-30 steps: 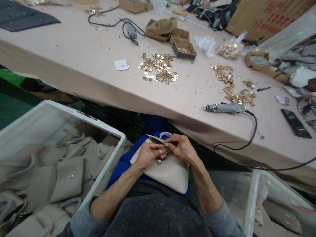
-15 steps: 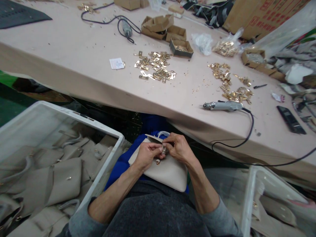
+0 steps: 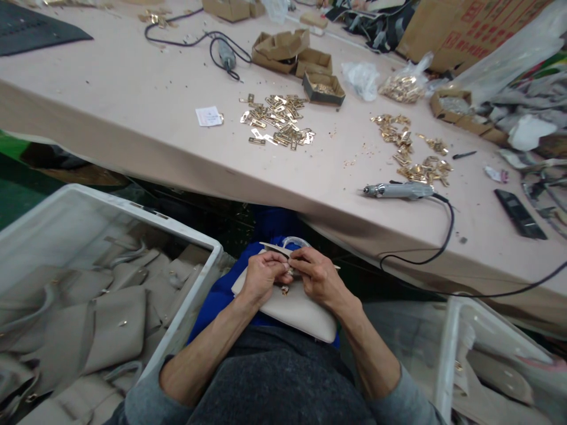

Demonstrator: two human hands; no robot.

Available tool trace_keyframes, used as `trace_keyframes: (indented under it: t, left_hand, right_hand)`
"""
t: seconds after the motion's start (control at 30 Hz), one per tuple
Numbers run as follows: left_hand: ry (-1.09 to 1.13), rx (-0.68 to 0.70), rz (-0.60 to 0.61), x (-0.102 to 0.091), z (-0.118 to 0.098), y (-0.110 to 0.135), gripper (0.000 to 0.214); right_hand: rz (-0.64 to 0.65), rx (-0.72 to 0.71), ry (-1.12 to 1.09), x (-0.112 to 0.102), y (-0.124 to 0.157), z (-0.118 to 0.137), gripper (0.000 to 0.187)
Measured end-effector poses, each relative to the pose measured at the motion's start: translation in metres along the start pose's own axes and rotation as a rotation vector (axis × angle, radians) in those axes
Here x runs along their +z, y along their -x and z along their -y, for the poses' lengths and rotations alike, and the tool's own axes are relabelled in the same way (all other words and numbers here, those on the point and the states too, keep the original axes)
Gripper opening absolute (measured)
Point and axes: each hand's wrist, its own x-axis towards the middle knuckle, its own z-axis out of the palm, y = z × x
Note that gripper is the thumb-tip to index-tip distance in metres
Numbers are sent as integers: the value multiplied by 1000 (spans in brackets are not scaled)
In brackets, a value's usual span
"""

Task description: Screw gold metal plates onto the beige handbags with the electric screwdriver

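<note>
A beige handbag [image 3: 297, 313] lies on my lap over blue cloth, below the table's edge. My left hand [image 3: 262, 277] grips its upper flap, fingers curled and pinched at a small metal clasp [image 3: 289, 273]. My right hand [image 3: 319, 278] meets it from the right, its fingers pinched on the same small metal part. A gold fitting [image 3: 283, 290] sits on the bag's front just under my fingers. The bag's pale handle [image 3: 296, 241] loops up behind my hands.
A white crate [image 3: 195, 241] at the left holds several beige bags. Another white bin [image 3: 456, 330] stands at the right. On the pink table [image 3: 146, 112] lie heaps of gold fittings [image 3: 279, 121], an electric screwdriver [image 3: 398, 190] with black cable, and small cardboard boxes [image 3: 323, 88].
Both hands stay pinched at the bag's clasp; the fingers have shifted slightly and the right hand has dropped a little. The view has drifted a bit.
</note>
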Motion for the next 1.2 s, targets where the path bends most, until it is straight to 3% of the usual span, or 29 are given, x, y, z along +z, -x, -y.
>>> trace_keyframes:
  t: [0.3,0.53,0.73,0.93,1.2]
  left_hand:
    - [-23,104,46,3,-4,7,33]
    - [-417,329,15,2,1,8,21]
    - [-708,532,24,5,-7,13,20]
    - [-806,679,77,9,-16,16,18]
    - [-1033,871,66,9,-14,13,19]
  right_hand:
    - [-43,28,-90,-5,-7,-4,31]
    - [-48,96,-113,1,-4,-8,26]
    - [-44,93,-122,1,-2,-7,23]
    - [-63,74,-88,4,0,-7,24]
    - [-159,125,-126,8,1,-3,26]
